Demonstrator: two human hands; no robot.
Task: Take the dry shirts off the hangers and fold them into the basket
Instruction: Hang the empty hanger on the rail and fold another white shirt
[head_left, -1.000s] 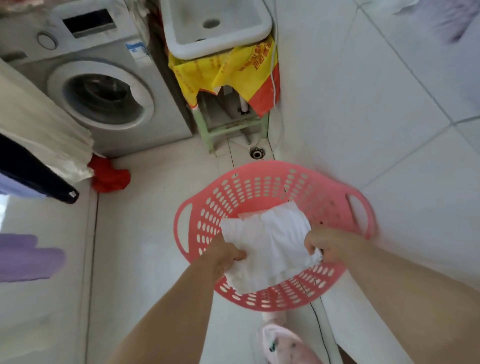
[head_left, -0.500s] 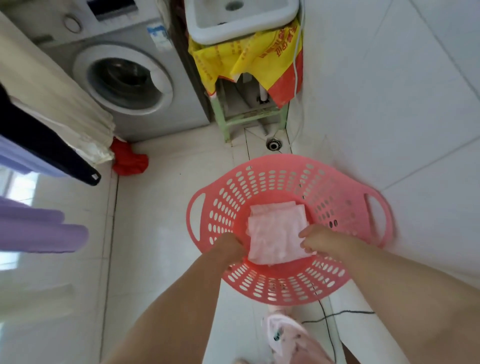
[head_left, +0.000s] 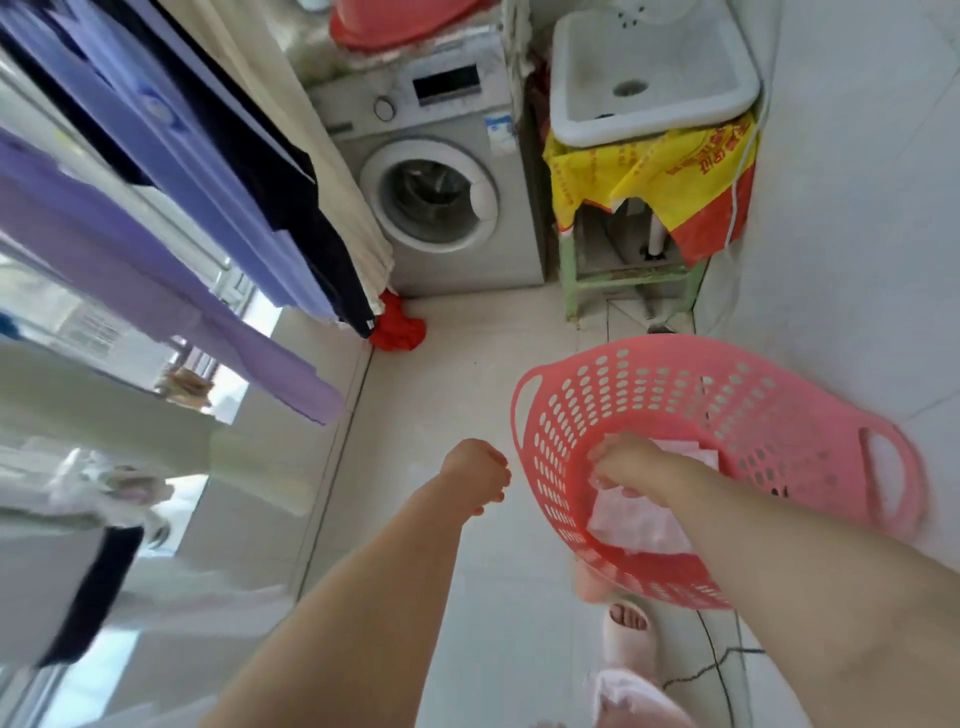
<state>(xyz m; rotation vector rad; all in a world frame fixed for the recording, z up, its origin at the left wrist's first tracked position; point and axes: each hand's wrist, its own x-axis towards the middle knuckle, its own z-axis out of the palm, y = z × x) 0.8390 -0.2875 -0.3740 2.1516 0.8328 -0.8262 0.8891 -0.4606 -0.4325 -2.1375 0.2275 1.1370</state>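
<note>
Much of the left side is smeared by motion: the hanging garments there, a purple shirt (head_left: 156, 291), a blue one (head_left: 171, 156) and a dark navy piece (head_left: 291, 197), run off the top and left edges, so their hangers cannot be made out, and the pale shapes lower left are too blurred to name. The pink basket (head_left: 779, 415) sits on the tiled floor (head_left: 457, 374) by the white wall, tilted in this view, its near rim partly hidden behind the right forearm. Inside it lies a folded white shirt (head_left: 639, 525), seen mostly through the gap under the arm and tinted pink by the plastic; how neatly it is folded is hard to judge. The right hand (head_left: 628, 462) reaches into the basket with fingers curled downward, their tips touching the top edge of the shirt; whether they pinch the cloth or only rest on it cannot be told. The left hand (head_left: 475, 475) hangs outside the basket, just beside its left rim, empty, its fingers loosely curled and apart. A washing machine (head_left: 436, 192) stands beyond, with a red cloth (head_left: 397, 327) on the floor at its foot and a white sink (head_left: 649, 67) beside it over a yellow and red sheet (head_left: 649, 176)
</note>
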